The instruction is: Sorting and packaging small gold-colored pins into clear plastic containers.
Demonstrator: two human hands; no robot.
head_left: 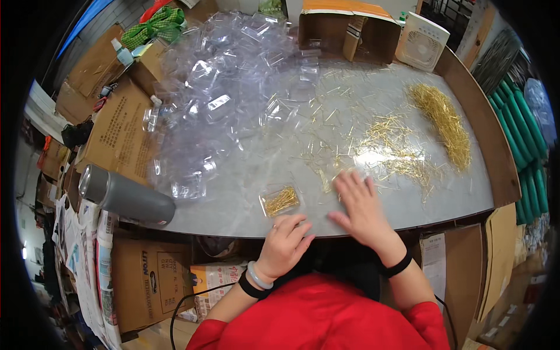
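On the grey bench (227, 207), the loosely curled left hand (283, 242) sits just beside a small clear plastic box (262, 205) of thin gold-coloured metal pins (282, 200), though whether it grips anything I cannot tell, while the right hand (360, 209) spreads open and ungrasping near scattered gold pins (392, 143). Dark print marks a tall brown cardboard carton (121, 131) at the left and another brown carton (134, 274) underneath. Coloured print covers a paper sheet (213, 280) below, and a white paper label (433, 259) lies lower right.
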